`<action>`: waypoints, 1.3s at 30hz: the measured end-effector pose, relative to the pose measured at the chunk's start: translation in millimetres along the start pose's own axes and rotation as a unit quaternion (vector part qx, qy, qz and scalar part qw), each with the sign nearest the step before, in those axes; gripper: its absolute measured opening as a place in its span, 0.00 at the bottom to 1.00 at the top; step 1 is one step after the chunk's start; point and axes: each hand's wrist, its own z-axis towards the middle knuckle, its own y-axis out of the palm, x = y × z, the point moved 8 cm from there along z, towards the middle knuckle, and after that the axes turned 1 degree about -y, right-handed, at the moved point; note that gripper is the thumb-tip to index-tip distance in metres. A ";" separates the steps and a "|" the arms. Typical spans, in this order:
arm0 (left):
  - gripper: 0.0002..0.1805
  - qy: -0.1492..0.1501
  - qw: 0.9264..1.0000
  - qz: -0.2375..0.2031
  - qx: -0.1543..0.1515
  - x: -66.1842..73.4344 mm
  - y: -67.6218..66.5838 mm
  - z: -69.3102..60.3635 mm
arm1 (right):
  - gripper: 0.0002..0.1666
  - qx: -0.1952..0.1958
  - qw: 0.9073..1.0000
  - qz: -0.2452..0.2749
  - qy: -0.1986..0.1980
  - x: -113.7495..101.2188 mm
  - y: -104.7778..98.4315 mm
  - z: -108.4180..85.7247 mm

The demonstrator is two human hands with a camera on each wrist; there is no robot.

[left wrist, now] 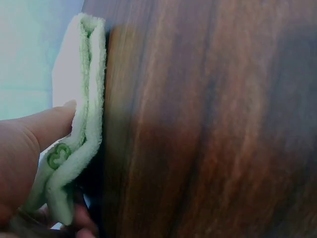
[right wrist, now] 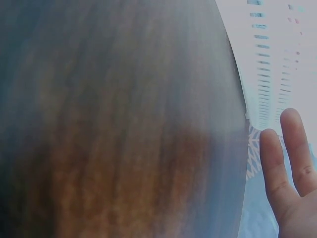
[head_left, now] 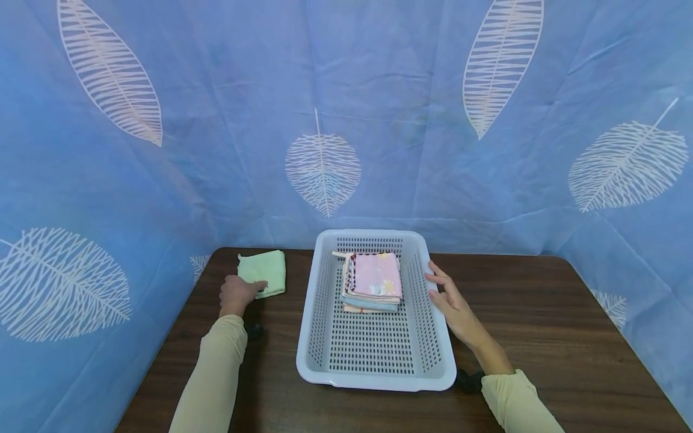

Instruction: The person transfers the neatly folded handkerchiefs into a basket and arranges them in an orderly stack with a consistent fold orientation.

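Note:
A folded light green towel (head_left: 266, 269) lies at the back left of the table. My left hand (head_left: 238, 293) pinches its near-left edge; the left wrist view shows the thumb (left wrist: 54, 121) on top and fingertips below the folded layers. Small green stitching shows on the towel's edge. A white perforated plastic basket (head_left: 373, 381) stands mid-table. Inside it, toward the back, is a stack of folded small towels (head_left: 379, 276), the top one pink with a pattern. At the basket's right rim is my right hand (head_left: 457, 310), its fingers extended and apart.
The dark wooden table (head_left: 520, 313) has rounded back corners. Blue curtains (head_left: 379, 174) with white leaf prints hang behind it and along both sides. The basket's back rim comes close to the rear curtain.

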 end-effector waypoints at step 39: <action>0.35 0.048 0.991 -0.116 0.046 -5.0 -13.8 -0.8 | 0.29 0.004 1.000 0.012 -0.002 2.1 -0.2 0.6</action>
